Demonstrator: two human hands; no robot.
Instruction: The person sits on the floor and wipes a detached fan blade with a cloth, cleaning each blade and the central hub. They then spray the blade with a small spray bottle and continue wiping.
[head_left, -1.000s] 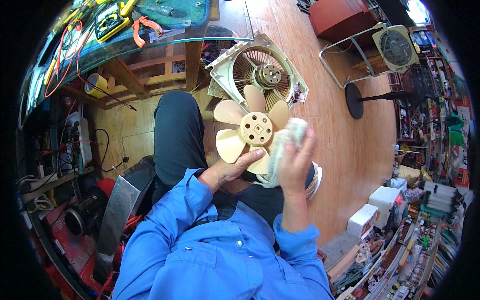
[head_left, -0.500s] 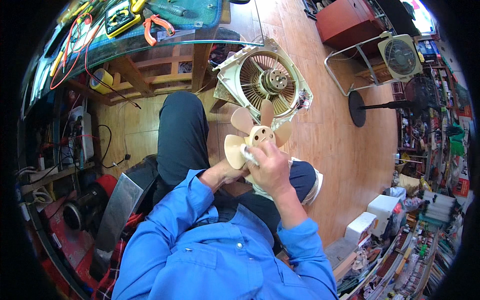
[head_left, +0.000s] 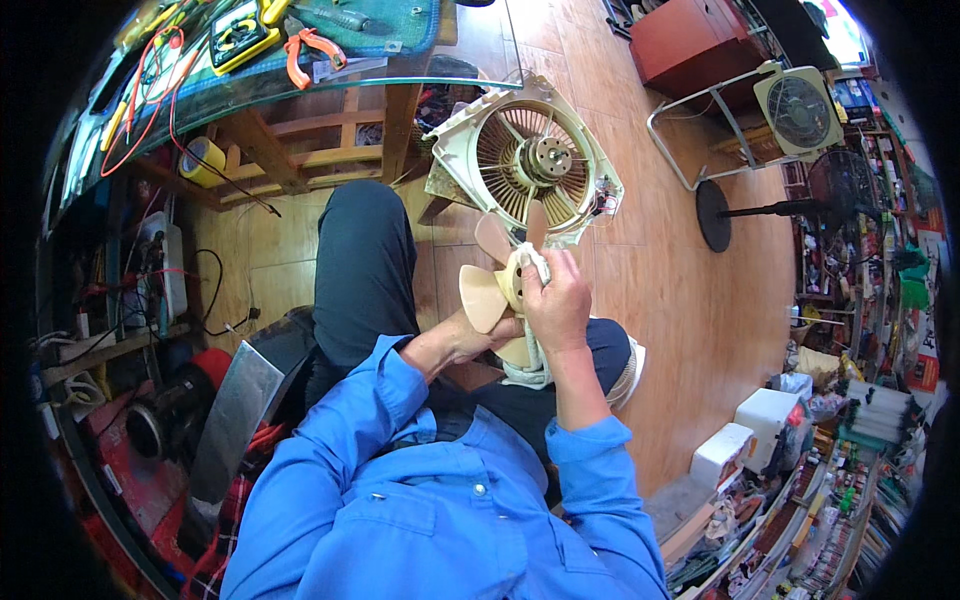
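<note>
A cream plastic fan blade [head_left: 484,299] is held up over my lap, its rounded blades fanning out from a hub. My left hand [head_left: 472,338] is closed on it from below, at the lower blades; some of its fingers are hidden behind them. A white cloth [head_left: 532,262] is pinched in my right hand [head_left: 560,305] and pressed against the hub, covering much of its face. The cloth's loose end hangs down beside my right wrist to my lap. Just beyond my hands stands a cream fan housing [head_left: 597,170] with a round slatted grille and a motor at its centre.
At the upper left a glass-topped bench holds orange-handled pliers [head_left: 314,50], a yellow multimeter [head_left: 240,35] and red leads. A roll of yellow tape [head_left: 203,160] lies below. To the right stand a small framed fan [head_left: 800,110], a round black base [head_left: 713,217] and crowded shelves.
My right hand has moved up and slightly right with the cloth, from a blade onto the hub. The fan blade has turned, its hub now facing more to the right.
</note>
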